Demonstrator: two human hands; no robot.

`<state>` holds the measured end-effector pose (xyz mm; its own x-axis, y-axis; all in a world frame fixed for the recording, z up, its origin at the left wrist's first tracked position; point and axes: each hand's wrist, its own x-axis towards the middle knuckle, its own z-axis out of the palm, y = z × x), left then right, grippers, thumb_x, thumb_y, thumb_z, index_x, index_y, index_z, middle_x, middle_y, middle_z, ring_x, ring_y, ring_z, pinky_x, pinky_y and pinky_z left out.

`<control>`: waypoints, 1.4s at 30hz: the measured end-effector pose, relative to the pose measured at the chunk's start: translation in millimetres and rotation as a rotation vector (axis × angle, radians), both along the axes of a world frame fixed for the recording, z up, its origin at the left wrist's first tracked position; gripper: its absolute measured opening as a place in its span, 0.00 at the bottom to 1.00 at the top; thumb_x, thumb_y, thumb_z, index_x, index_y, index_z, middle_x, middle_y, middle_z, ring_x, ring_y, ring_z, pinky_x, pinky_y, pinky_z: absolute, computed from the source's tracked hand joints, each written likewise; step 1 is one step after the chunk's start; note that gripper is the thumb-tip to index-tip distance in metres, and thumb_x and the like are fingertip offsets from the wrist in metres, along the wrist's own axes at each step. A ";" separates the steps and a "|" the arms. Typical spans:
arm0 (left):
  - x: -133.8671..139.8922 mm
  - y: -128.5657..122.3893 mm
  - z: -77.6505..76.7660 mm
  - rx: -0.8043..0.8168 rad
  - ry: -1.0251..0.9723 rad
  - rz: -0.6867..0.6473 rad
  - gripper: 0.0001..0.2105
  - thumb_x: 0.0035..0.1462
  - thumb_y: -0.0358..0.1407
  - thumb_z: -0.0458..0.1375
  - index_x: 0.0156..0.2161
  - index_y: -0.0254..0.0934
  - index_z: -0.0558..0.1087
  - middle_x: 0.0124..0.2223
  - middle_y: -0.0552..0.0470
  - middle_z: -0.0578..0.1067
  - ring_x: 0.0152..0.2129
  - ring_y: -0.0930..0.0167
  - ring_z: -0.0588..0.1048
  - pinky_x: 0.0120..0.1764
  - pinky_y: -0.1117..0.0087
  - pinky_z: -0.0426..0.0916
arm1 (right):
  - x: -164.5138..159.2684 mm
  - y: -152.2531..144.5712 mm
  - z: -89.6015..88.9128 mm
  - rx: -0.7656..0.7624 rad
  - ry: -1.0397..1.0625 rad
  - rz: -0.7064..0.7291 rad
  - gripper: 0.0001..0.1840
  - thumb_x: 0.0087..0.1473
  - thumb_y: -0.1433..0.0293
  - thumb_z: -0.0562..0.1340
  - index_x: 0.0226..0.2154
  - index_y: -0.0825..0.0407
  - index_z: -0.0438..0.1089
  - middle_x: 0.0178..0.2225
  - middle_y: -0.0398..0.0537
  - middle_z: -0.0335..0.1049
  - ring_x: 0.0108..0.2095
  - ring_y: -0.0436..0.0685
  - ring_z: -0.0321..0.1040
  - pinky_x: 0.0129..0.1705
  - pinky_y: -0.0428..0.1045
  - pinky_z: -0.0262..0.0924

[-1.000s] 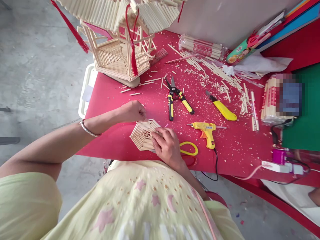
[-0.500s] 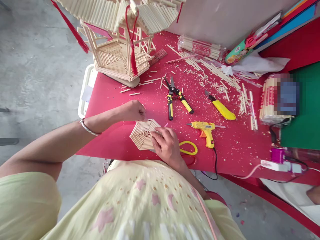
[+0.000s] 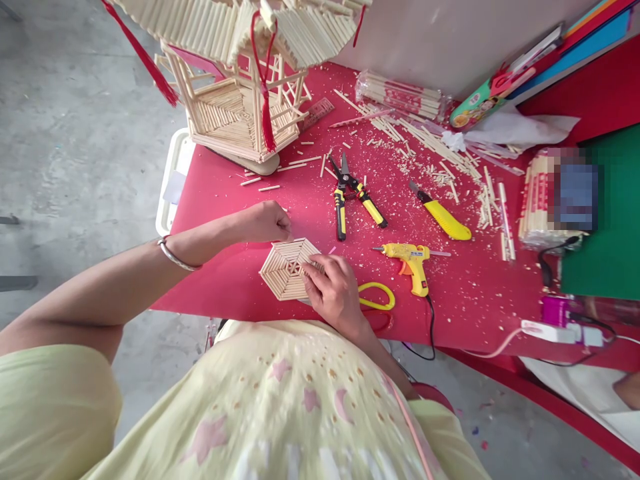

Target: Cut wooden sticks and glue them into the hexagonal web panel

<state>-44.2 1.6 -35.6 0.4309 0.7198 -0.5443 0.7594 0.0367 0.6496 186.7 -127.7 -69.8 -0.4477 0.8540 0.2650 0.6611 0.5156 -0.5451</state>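
Note:
A small hexagonal panel of wooden sticks point(image 3: 286, 285), laid in nested rings, is just above the red tabletop near its front edge. My right hand point(image 3: 334, 288) pinches the panel's right side, thumb and fingers on its surface. Beyond the panel's upper left edge is my left hand point(image 3: 270, 223), closed with its fingers curled down; what they hold, if anything, is hidden. Yellow-handled scissors point(image 3: 377, 296) lie partly hidden beside my right hand. Further right lies a yellow glue gun point(image 3: 411, 259) with a clear glue stick in its back.
A pavilion model of sticks point(image 3: 225, 143) with red tassels stands at the back left. Cutting pliers point(image 3: 350, 190), a yellow utility knife point(image 3: 445, 217) and loose sticks point(image 3: 430, 140) lie across the red table point(image 3: 225, 280). At right are bagged sticks point(image 3: 537, 193) and a white power strip point(image 3: 547, 331).
My left hand and forearm have shifted very slightly. My right hand, the panel and the tools stay in place.

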 end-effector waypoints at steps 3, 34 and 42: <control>-0.7 0.6 -0.1 -0.009 0.005 -0.010 0.12 0.46 0.40 0.59 0.27 0.34 0.81 0.22 0.56 0.70 0.21 0.76 0.63 0.25 0.73 0.56 | -0.1 0.1 -0.2 0.000 0.001 0.001 0.13 0.65 0.70 0.62 0.51 0.48 0.76 0.53 0.51 0.74 0.53 0.62 0.66 0.58 0.60 0.66; -1.4 1.4 1.9 -0.009 0.004 -0.030 0.11 0.46 0.40 0.59 0.26 0.34 0.80 0.20 0.56 0.69 0.20 0.76 0.62 0.24 0.72 0.55 | 0.1 -0.3 0.6 0.002 0.000 0.002 0.13 0.65 0.70 0.62 0.51 0.47 0.76 0.53 0.51 0.74 0.52 0.62 0.66 0.57 0.60 0.66; -2.7 0.2 -1.9 0.011 -0.033 -0.023 0.11 0.46 0.40 0.60 0.26 0.34 0.80 0.21 0.56 0.69 0.21 0.76 0.63 0.25 0.73 0.56 | -0.3 0.6 1.9 0.016 -0.003 -0.002 0.13 0.65 0.70 0.62 0.50 0.48 0.76 0.52 0.51 0.75 0.52 0.62 0.66 0.57 0.59 0.66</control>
